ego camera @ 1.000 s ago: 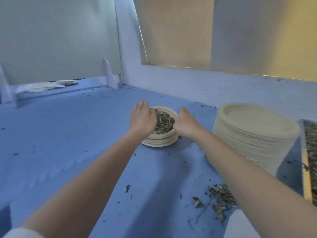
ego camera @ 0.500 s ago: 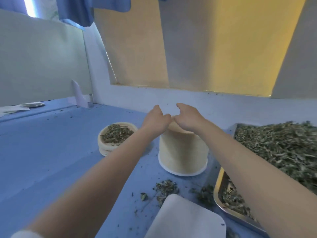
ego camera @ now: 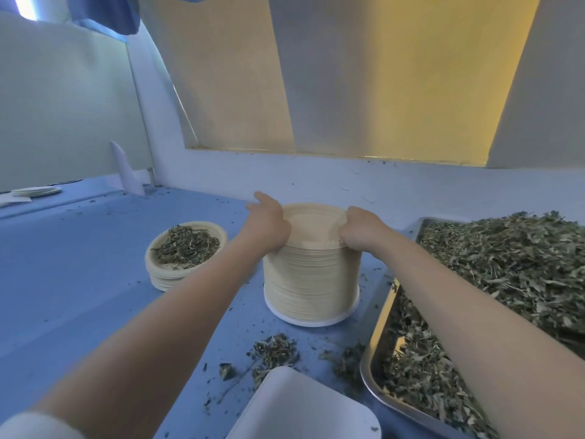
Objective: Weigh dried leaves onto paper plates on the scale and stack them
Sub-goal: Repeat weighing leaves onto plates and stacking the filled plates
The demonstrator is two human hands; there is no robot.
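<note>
A tall stack of empty cream paper plates (ego camera: 311, 274) stands mid-table. My left hand (ego camera: 267, 221) lies against the stack's top left rim, index finger stretched out. My right hand (ego camera: 359, 231) pinches the top plate's right rim with curled fingers. To the left, a short stack of filled plates (ego camera: 185, 251) carries dried leaves on top. A steel tray (ego camera: 375, 353) heaped with dried leaves (ego camera: 506, 274) fills the right side. The white scale platform (ego camera: 304, 410) shows at the bottom edge.
Loose leaf scraps (ego camera: 275, 351) lie on the blue table (ego camera: 79, 280) between the scale and the plate stack. A white wall runs close behind the stack. A few flat plates (ego camera: 36, 191) sit far back left beside a white upright divider (ego camera: 126, 169).
Both hands left the filled plate stack on the left and moved right onto the tall stack of empty plates; my view swung right, bringing the leaf tray and scale into view.
</note>
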